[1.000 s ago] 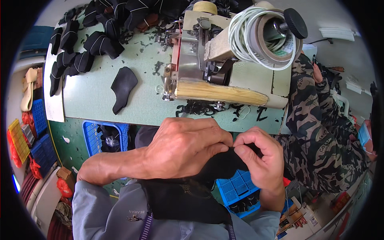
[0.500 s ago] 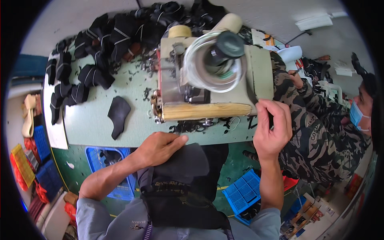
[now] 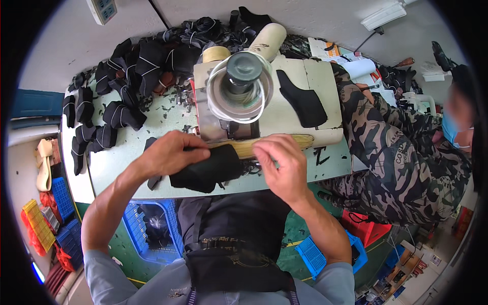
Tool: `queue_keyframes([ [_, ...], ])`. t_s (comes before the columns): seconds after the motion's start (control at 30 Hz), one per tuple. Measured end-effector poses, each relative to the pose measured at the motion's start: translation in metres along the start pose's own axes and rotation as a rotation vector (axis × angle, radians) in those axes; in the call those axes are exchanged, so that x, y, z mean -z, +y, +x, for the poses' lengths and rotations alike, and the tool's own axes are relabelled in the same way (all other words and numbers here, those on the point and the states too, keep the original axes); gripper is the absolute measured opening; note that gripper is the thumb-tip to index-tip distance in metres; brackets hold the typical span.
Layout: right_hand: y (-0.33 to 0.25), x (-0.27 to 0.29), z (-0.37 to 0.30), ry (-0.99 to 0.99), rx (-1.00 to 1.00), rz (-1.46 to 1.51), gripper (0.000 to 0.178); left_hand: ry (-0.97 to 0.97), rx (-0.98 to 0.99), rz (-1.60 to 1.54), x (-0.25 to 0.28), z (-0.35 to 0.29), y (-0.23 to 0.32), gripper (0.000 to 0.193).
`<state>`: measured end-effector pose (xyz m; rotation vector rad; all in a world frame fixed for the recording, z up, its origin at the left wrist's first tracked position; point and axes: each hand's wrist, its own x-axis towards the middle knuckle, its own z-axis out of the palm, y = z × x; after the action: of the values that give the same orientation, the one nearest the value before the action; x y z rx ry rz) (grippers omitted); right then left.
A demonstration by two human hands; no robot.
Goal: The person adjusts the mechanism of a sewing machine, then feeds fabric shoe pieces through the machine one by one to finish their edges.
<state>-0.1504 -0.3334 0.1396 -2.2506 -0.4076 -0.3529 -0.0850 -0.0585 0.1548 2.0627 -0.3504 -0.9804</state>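
My left hand (image 3: 175,152) grips a black shoe-upper-shaped piece (image 3: 206,170) by its upper left edge, thumb on top. It hangs over the front of a beige machine (image 3: 325,134), before its yellowish wooden bar (image 3: 244,148). Just right of the piece, my right hand (image 3: 282,160) is closed with fingertips pinched by the bar; what they hold, if anything, is too small to make out. A similar black cut piece (image 3: 307,107) lies on the machine's top. Another dark piece (image 3: 152,165) shows partly behind my left hand on the table.
Bundles of tied black pieces (image 3: 124,114) cover the table's left and back. A round white container (image 3: 241,99) holding a dark cylinder tops the machine. A person in camouflage clothing (image 3: 396,147) sits close at right. Blue crates (image 3: 152,244) stand on the floor below.
My left hand has moved up and left, bringing the black piece over the table's edge. My right hand has moved left to the wooden bar. A black piece now lies on the machine's top.
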Motion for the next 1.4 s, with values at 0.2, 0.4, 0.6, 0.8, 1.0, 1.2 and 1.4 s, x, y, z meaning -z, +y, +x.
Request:
queue_keyframes([
  [0.2, 0.004, 0.007, 0.014, -0.100, -0.208, 0.023, 0.023, 0.070, -0.006, 0.031, 0.012, 0.012, 0.005, 0.029],
  [0.4, 0.003, 0.004, 0.015, -0.227, -0.258, 0.001, 0.035, 0.068, 0.102, 0.054, 0.020, 0.017, 0.005, 0.029],
  [0.6, 0.005, 0.005, 0.022, -0.242, -0.199, -0.055, 0.052, 0.030, 0.072, 0.258, 0.027, 0.039, 0.010, 0.036],
  [0.8, 0.005, 0.014, 0.042, -0.146, -0.237, 0.016, 0.046, 0.096, -0.101, 0.256, 0.007, 0.048, 0.012, 0.032],
  [1.0, 0.009, 0.047, 0.027, 0.309, 0.197, -0.355, 0.019, 0.003, -0.019, 0.014, 0.006, 0.021, 0.001, 0.029],
  [1.2, 0.015, 0.010, 0.013, -0.059, -0.017, -0.177, 0.026, 0.130, 0.154, 0.210, 0.008, 0.033, 0.012, 0.032],
  [1.4, 0.009, -0.001, 0.033, -0.192, -0.156, -0.010, 0.046, 0.205, -0.004, 0.294, 0.001, 0.042, 0.016, 0.029],
])
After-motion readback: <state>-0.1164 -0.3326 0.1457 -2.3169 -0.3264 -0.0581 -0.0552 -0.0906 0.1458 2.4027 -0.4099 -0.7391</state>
